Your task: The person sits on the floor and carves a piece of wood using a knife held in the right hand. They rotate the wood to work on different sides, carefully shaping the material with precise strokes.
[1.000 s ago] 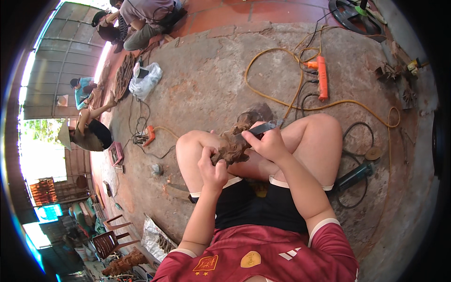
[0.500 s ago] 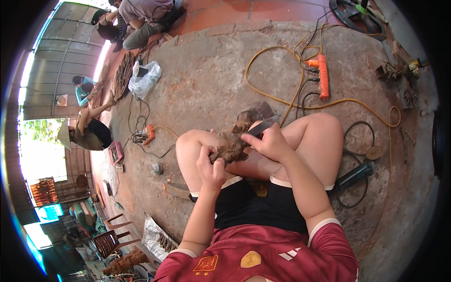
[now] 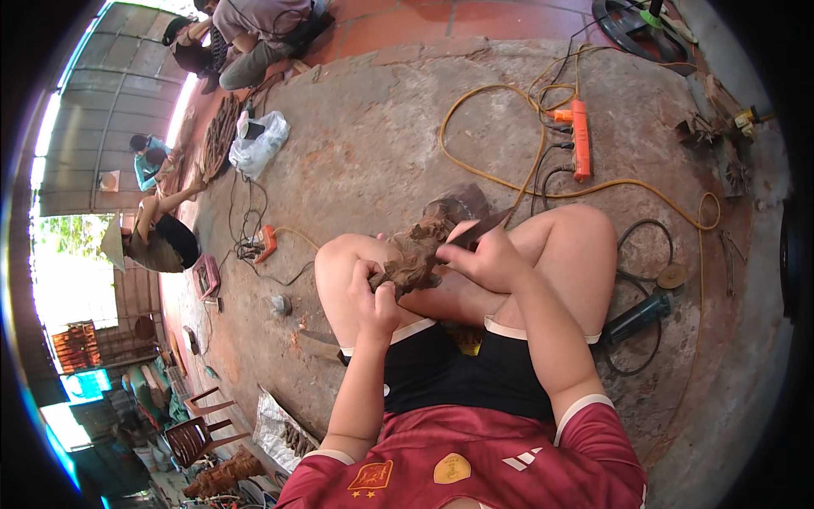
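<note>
A knotty brown piece of carved wood (image 3: 421, 246) lies slantwise over my crossed legs. My left hand (image 3: 376, 299) is closed round its near left end, thumb on top. In my right hand (image 3: 485, 261) is a knife, gripped with the thumb along it. Its dark, pointed blade (image 3: 485, 227) sticks out up and to the right, beside the wood's far right side. Whether the edge touches the wood I cannot tell. My fingers hide the knife's handle.
An orange power strip (image 3: 580, 140) with a yellow cord lies ahead to the right. By my right knee is a dark green power tool (image 3: 638, 318) with a coiled cord. A plastic bag (image 3: 260, 146) sits at the far left, near other people. A brown chair (image 3: 195, 433) stands left.
The knife blade has tilted, now looking dark where it shone grey before. My right hand has turned slightly with it; the wood and my left hand have shifted only a little.
</note>
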Demonstrator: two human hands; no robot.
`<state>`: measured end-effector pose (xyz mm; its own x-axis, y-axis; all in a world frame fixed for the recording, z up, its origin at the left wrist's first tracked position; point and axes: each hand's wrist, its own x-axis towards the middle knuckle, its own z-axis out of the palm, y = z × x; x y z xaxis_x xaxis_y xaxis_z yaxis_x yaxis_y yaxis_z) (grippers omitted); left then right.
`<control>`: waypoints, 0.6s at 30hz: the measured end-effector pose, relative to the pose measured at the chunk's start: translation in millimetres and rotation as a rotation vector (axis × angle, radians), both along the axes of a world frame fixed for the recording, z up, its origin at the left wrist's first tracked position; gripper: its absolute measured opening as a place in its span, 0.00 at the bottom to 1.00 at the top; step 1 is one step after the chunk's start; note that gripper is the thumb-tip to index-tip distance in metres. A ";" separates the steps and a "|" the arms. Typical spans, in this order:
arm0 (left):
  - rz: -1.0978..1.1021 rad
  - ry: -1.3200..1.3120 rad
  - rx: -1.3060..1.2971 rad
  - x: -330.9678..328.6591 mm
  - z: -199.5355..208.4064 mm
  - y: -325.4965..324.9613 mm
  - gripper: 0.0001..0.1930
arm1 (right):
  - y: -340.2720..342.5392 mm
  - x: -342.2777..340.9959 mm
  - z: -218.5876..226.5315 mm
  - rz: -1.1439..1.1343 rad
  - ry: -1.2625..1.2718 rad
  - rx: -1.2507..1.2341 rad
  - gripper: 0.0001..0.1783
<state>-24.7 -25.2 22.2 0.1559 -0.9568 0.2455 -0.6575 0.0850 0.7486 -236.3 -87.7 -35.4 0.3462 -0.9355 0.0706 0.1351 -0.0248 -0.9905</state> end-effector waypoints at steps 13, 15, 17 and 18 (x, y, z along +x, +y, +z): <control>0.157 0.126 0.104 22.7 -4.8 -0.9 0.08 | -3.9 32.7 -29.8 -0.161 -0.090 0.191 0.13; 0.148 0.100 0.084 27.1 -10.2 0.6 0.08 | -2.5 42.9 -36.0 -0.081 -0.098 0.217 0.12; 0.141 0.087 0.073 28.8 -11.4 2.4 0.08 | -3.4 47.4 -41.8 -0.013 -0.114 0.264 0.12; 0.138 0.088 0.073 28.8 -11.2 3.4 0.08 | -6.0 46.8 -44.8 -0.057 -0.052 0.255 0.11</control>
<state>4.1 -21.8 11.0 0.3047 -0.9397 0.1555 -0.5908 -0.0585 0.8047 -189.5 -93.7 -80.2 0.2944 -0.9433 -0.1532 0.1913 0.2152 -0.9576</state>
